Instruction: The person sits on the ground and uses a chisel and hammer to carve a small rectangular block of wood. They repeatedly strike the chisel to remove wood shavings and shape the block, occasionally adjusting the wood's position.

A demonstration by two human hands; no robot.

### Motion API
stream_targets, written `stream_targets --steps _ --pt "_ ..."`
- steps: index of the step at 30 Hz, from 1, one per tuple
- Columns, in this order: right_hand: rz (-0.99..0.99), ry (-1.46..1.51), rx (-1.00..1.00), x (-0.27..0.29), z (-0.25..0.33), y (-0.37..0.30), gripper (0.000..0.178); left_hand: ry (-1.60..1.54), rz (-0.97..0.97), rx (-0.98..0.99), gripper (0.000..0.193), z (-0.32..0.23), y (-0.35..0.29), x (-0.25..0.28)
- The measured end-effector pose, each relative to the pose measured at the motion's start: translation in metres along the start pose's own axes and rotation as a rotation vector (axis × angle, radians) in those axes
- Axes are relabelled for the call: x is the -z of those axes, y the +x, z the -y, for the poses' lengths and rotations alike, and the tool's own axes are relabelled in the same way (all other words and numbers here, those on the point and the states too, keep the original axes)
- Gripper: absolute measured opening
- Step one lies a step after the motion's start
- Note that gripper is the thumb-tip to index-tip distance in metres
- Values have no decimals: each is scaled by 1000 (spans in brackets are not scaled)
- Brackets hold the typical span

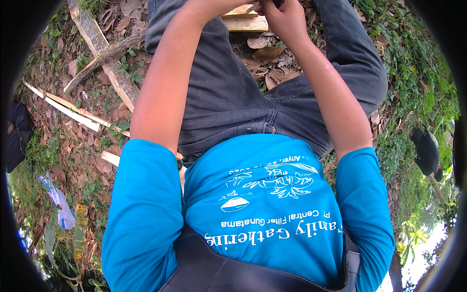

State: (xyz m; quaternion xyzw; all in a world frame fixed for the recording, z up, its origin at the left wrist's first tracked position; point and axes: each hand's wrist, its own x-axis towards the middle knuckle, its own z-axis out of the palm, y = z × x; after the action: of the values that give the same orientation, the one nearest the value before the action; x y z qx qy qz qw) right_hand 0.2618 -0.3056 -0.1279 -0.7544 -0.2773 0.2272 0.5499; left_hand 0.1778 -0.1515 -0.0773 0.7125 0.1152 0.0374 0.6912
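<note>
Leafy ground surrounds pale wood running left-to-right.

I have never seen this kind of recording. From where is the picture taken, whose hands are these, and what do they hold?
No machine is here: a seated person wears a camera on the head, looking down past a bright blue short-sleeved shirt and dark grey trousers. At the top edge, the bare left hand is partly cut off, and the bare right hand seems to hold a small dark object, too hidden to identify. On the leafy brown ground lie rough brown branches and pale, split wooden strips.
</note>
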Motion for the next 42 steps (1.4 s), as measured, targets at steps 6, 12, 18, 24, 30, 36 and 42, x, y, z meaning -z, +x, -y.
stream_targets --steps 6,12,18,24,30,36,42 --pt "-35 130 -28 0 3 -3 20 -43 15 5 23 2 7 -5" --pt "15 87 -109 1 -1 -2 22 -99 2 5 24 2 2 -5" --pt "20 -150 56 6 -5 2 29 60 -28 -154 28 1 -3 -4" --pt "-43 -154 193 -4 0 -1 21 297 -125 -296 31 1 -7 -15" --pt "-15 -234 81 0 -3 -8 25 311 -183 -391 27 24 -4 -27" --pt "32 67 -30 109 38 -43 43 190 -122 -212 22 35 -26 -29" --pt "-1130 110 56 309 23 -158 26 301 -208 -225 20 43 -26 -18"
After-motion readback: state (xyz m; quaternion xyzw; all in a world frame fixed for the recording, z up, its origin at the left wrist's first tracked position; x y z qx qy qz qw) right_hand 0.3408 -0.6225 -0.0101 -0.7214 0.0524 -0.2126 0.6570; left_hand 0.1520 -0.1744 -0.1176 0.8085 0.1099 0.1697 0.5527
